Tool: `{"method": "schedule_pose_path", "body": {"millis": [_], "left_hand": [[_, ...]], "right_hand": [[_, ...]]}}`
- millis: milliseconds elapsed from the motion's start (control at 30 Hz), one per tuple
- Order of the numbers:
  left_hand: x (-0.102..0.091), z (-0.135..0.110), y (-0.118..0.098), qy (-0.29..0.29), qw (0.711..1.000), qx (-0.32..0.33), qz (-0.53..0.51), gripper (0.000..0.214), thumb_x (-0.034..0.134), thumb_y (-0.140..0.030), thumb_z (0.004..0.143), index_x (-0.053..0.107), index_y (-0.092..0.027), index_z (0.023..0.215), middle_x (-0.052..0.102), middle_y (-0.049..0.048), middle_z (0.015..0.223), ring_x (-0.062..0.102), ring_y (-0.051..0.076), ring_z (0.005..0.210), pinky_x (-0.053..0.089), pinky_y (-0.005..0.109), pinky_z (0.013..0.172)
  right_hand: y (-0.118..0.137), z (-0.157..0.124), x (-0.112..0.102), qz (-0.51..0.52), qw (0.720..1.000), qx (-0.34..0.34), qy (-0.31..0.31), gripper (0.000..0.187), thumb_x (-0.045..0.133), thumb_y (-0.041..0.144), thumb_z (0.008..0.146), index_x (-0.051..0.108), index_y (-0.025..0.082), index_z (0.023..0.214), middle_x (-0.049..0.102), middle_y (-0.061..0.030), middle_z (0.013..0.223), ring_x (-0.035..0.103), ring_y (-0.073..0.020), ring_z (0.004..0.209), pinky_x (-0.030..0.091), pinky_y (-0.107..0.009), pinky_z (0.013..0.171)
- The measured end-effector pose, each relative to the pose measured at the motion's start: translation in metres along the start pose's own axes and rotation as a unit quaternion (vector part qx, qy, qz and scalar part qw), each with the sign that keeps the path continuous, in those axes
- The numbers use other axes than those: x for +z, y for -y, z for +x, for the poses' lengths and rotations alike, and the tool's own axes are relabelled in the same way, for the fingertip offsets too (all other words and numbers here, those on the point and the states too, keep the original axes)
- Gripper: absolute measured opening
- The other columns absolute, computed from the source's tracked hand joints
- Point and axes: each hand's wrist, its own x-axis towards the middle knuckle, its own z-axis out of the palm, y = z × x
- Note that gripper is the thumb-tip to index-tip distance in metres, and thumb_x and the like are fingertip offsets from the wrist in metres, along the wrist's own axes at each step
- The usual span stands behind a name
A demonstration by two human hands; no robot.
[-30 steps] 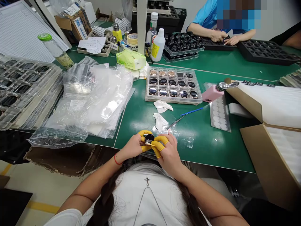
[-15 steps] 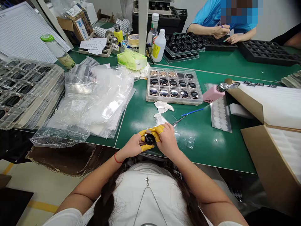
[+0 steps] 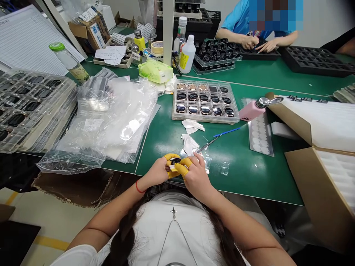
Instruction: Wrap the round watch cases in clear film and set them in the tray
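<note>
On green mat (image 3: 166,151) | clear tray (image 3: 205,120) | round discs (image 3: 193,110) | hands (image 3: 156,171) (image 3: 196,176) hold one

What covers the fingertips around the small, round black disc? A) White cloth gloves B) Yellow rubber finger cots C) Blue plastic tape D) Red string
B: yellow rubber finger cots cover the fingertips of the left hand and right hand, which are around the round black disc.

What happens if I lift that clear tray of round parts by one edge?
The clear plastic tray looks thin-walled, so it will probably flex when lifted by one edge. The round black and copper-coloured discs sit in open pockets with no lid in view, so they could likely slide or jump out if it tilts. A level lift seems safer.
</note>
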Motion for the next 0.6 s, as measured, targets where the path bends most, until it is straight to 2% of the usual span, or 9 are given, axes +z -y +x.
{"method": "schedule_pose_path", "body": {"millis": [100,200,300,367,433,500,533,600], "left_hand": [[0.001,-0.001,-0.001,-0.005,1.0,-0.007,0.007,0.049,0.075,-0.024,0.066,0.053,-0.018,0.11,0.064,0.0011,0.083,0.061,0.012,0.069,0.046,0.021,0.061],[0.001,-0.001,-0.002,0.0,1.0,-0.002,0.005,0.05,0.076,-0.024,0.064,0.053,-0.018,0.107,0.064,0.002,0.087,0.062,0.013,0.073,0.049,0.022,0.066],[0.001,-0.001,-0.002,-0.004,1.0,0.008,0.019,0.053,0.077,-0.025,0.062,0.052,-0.017,0.108,0.063,0.0024,0.088,0.062,0.014,0.075,0.05,0.025,0.07],[0.002,-0.002,-0.003,-0.012,1.0,0.009,0.018,0.052,0.076,-0.025,0.064,0.051,-0.018,0.109,0.063,0.0014,0.086,0.062,0.014,0.075,0.05,0.026,0.072],[0.002,-0.002,-0.004,-0.014,1.0,0.006,0.007,0.049,0.075,-0.025,0.066,0.05,-0.019,0.108,0.062,-0.0006,0.081,0.061,0.012,0.071,0.05,0.025,0.071],[0.002,-0.002,-0.005,-0.008,1.0,0.001,-0.003,0.048,0.074,-0.024,0.067,0.05,-0.02,0.108,0.06,-0.0026,0.076,0.06,0.01,0.067,0.049,0.024,0.069],[0.001,-0.002,-0.005,-0.005,1.0,-0.002,-0.005,0.048,0.074,-0.023,0.067,0.05,-0.02,0.108,0.059,-0.0032,0.075,0.059,0.01,0.066,0.049,0.024,0.069],[0.001,-0.001,-0.005,-0.004,1.0,-0.006,-0.006,0.05,0.074,-0.023,0.067,0.05,-0.02,0.11,0.059,-0.0033,0.075,0.059,0.01,0.066,0.049,0.025,0.069]], "right_hand": [[0.003,-0.007,-0.002,-0.013,1.0,-0.016,0.003,0.032,0.044,0.003,0.079,0.064,0.025,0.093,0.059,-0.0036,0.083,0.046,-0.0212,0.092,0.021,-0.046,0.105],[0.006,-0.011,-0.005,-0.01,1.0,-0.016,0.007,0.031,0.045,0.004,0.08,0.064,0.025,0.092,0.06,-0.0032,0.084,0.047,-0.021,0.094,0.021,-0.047,0.106],[0.002,-0.016,-0.009,0.05,0.999,-0.003,0.004,0.031,0.045,0.006,0.082,0.063,0.026,0.096,0.062,-0.0026,0.084,0.05,-0.0201,0.091,0.025,-0.047,0.104],[-0.014,-0.023,-0.01,0.097,0.993,0.058,-0.033,0.026,0.045,0.013,0.087,0.061,0.026,0.103,0.063,-0.0032,0.087,0.053,-0.02,0.089,0.033,-0.045,0.099],[-0.039,-0.034,-0.009,0.111,0.973,0.179,-0.096,0.025,0.045,0.025,0.09,0.058,0.024,0.111,0.063,-0.0062,0.094,0.055,-0.0216,0.088,0.042,-0.043,0.088],[-0.068,-0.045,-0.006,0.081,0.946,0.287,-0.126,0.031,0.045,0.034,0.09,0.057,0.019,0.115,0.063,-0.0106,0.096,0.055,-0.025,0.087,0.045,-0.042,0.077],[-0.081,-0.049,-0.005,0.055,0.94,0.313,-0.121,0.033,0.046,0.037,0.089,0.059,0.017,0.112,0.062,-0.0127,0.095,0.054,-0.0266,0.087,0.045,-0.043,0.075],[-0.094,-0.052,-0.001,0.004,0.94,0.322,-0.11,0.032,0.048,0.038,0.088,0.065,0.016,0.103,0.061,-0.0162,0.096,0.052,-0.0292,0.089,0.043,-0.047,0.077]]}}
